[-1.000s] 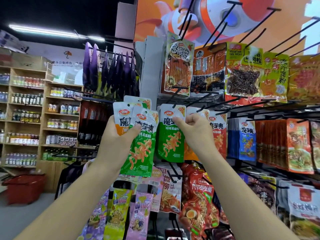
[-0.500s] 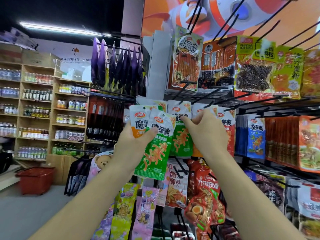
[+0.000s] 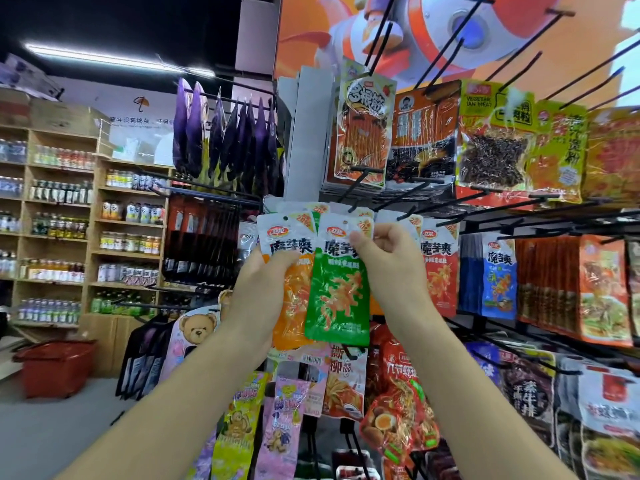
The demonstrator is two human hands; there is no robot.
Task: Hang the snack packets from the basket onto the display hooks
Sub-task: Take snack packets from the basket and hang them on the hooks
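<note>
Green packet (image 3: 337,296) now pinched at its top by right hand (image 3: 384,258), taken over from left hand (image 3: 259,296) gripping orange packet (image 3: 294,306); hanging likely next.

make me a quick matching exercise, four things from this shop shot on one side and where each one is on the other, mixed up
Things:
1. green snack packet
2. orange snack packet
3. red basket
4. blue snack packet

Places:
a. on the floor, far left
b. hanging on the display rack, right of both hands
c. pinched at its top by the right hand
d. gripped by the left hand

Pairs: 1-c, 2-d, 3-a, 4-b
</note>
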